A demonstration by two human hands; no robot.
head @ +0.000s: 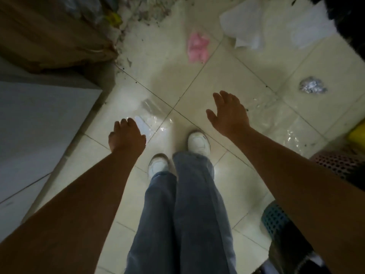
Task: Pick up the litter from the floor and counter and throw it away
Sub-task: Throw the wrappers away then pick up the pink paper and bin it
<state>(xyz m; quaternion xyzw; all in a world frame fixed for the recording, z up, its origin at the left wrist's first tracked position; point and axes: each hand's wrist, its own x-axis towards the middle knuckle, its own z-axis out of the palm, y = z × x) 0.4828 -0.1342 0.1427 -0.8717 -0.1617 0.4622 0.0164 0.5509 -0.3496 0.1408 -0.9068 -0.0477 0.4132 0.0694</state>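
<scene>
Litter lies scattered on the pale tiled floor (227,80). A clear plastic bag (152,117) lies just past my left hand (126,138), whose fingers curl downward with nothing in them. My right hand (229,112) hovers open with fingers spread, holding nothing. Farther off are a pink crumpled wrapper (197,47), white crumpled paper (245,28) and a ball of silver foil (312,88). More clear plastic film (284,123) lies to the right of my right hand.
A white cabinet (35,123) stands at the left with a brown paper bag (49,36) behind it. Dirt and debris (146,12) cover the far floor. Perforated baskets, pink (339,165) and teal (274,218), sit at right. My feet in white shoes (198,143) stand mid-floor.
</scene>
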